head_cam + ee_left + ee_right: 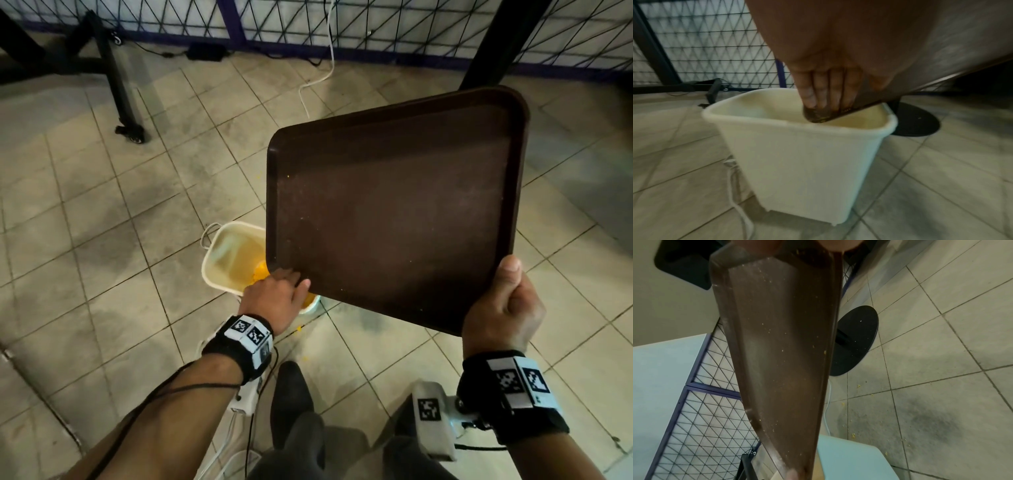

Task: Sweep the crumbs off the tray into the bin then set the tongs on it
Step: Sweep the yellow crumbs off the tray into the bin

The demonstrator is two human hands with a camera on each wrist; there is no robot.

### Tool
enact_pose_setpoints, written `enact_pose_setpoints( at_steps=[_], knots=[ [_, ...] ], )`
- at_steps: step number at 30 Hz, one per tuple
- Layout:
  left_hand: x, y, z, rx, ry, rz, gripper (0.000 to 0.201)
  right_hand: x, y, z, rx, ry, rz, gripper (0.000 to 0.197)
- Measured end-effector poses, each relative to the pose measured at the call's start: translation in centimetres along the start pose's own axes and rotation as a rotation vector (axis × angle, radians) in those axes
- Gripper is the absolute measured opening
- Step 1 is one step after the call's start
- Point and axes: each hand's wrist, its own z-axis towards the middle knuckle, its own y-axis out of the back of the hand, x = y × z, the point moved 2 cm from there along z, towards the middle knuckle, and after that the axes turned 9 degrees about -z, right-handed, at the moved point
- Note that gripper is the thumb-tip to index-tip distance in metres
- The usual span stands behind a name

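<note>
I hold a brown tray (394, 212) tilted down to the left, its low corner (838, 116) over a white bin (226, 260) on the floor. My right hand (503, 308) grips the tray's near right corner, thumb on top. My left hand (277, 294) is at the low corner, with straight fingers (822, 87) lying against the tray just above the bin (797, 162). Yellow crumbs (260, 274) lie inside the bin. A few small specks still dot the tray (781, 353). No tongs are in view.
The floor is tiled, with scattered crumbs (853, 434) near the bin. A black round table base (855, 340) and its post (503, 41) stand behind the tray. A wire mesh fence (376, 20), a white cable (322, 68) and a black castor frame (120, 96) lie beyond.
</note>
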Motion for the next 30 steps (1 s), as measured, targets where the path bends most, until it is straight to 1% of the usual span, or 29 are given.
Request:
enact_pose_setpoints(
  at_steps=[2,3,4,5,6,8,9,10,11,12,13,14,16,18,19,20,21,22,24,26,27,28,29,30],
  knots=[
    [-2.1,-0.4,-1.1,-0.069,-0.124,-0.071,0.051,0.2,-0.1,0.0,0.010,-0.006,0.004,0.047],
    [-3.0,-0.8,-1.7,-0.077,-0.191,-0.086,0.052,0.3,-0.1,0.0,0.011,-0.013,0.007,0.047],
    [-3.6,-1.2,-2.2,-0.067,-0.238,-0.087,0.054,0.3,0.0,0.1,0.008,-0.028,0.007,0.047],
    [-3.6,-1.8,-2.4,-0.031,-0.248,-0.078,0.057,0.4,0.1,0.3,0.004,-0.045,0.009,0.047],
    [-2.9,-2.3,-2.3,0.022,-0.217,-0.069,0.060,0.4,0.2,0.5,-0.002,-0.054,0.014,0.047],
    [-0.5,-2.8,-1.3,0.106,-0.048,-0.066,0.066,0.6,0.4,0.7,-0.012,-0.053,0.032,0.047],
    [0.5,-2.5,-0.8,0.119,0.040,-0.057,0.068,0.7,0.5,0.8,-0.013,-0.051,0.033,0.047],
    [1.2,-1.9,-0.5,0.112,0.100,-0.036,0.070,0.7,0.5,0.7,-0.012,-0.048,0.029,0.047],
    [1.3,-1.2,-0.3,0.087,0.121,-0.018,0.070,0.7,0.5,0.5,-0.009,-0.046,0.030,0.047],
    [0.8,-0.5,-0.3,0.048,0.106,-0.021,0.070,0.7,0.5,0.4,-0.008,-0.043,0.031,0.048],
    [-0.3,0.1,-0.5,0.001,0.052,-0.049,0.068,0.7,0.3,0.2,-0.007,-0.040,0.036,0.048],
    [-1.9,0.7,-1.0,-0.037,-0.033,-0.081,0.065,0.7,0.2,0.0,-0.006,-0.038,0.042,0.048],
    [-5.7,1.0,-2.7,-0.073,-0.255,-0.118,0.061,0.9,-0.2,-0.1,0.008,-0.042,0.049,0.048],
    [-8.8,-0.4,-4.4,-0.035,-0.476,-0.072,0.060,1.2,-0.3,0.1,0.020,-0.054,0.046,0.047],
    [-9.4,-1.4,-4.9,-0.015,-0.546,-0.029,0.060,1.3,-0.3,0.2,0.019,-0.058,0.053,0.046],
    [-9.4,-2.2,-5.0,-0.005,-0.572,-0.003,0.061,1.4,-0.2,0.4,0.015,-0.061,0.063,0.045],
    [-8.6,-2.9,-4.8,-0.001,-0.556,-0.008,0.062,1.6,0.0,0.5,0.009,-0.066,0.075,0.045],
    [-7.5,-3.3,-4.5,0.001,-0.498,-0.040,0.063,1.7,0.2,0.6,-0.001,-0.071,0.079,0.045],
    [-4.3,-3.5,-3.5,0.004,-0.302,-0.085,0.066,1.8,0.7,0.9,-0.021,-0.072,0.078,0.045],
    [-0.7,-3.2,-2.5,0.028,-0.099,-0.076,0.071,1.9,0.9,1.0,-0.025,-0.068,0.078,0.045],
    [0.5,-2.6,-2.2,0.018,-0.031,-0.081,0.074,1.8,0.9,0.9,-0.023,-0.068,0.075,0.046],
    [1.1,-1.9,-1.9,-0.008,0.003,-0.093,0.078,1.7,0.9,0.9,-0.023,-0.069,0.068,0.046],
    [0.9,-1.1,-1.9,-0.035,0.004,-0.110,0.079,1.5,0.8,0.8,-0.022,-0.074,0.067,0.046],
    [-0.1,-0.5,-1.9,-0.052,-0.027,-0.127,0.076,1.4,0.6,0.6,-0.022,-0.082,0.071,0.046]
  ],
)
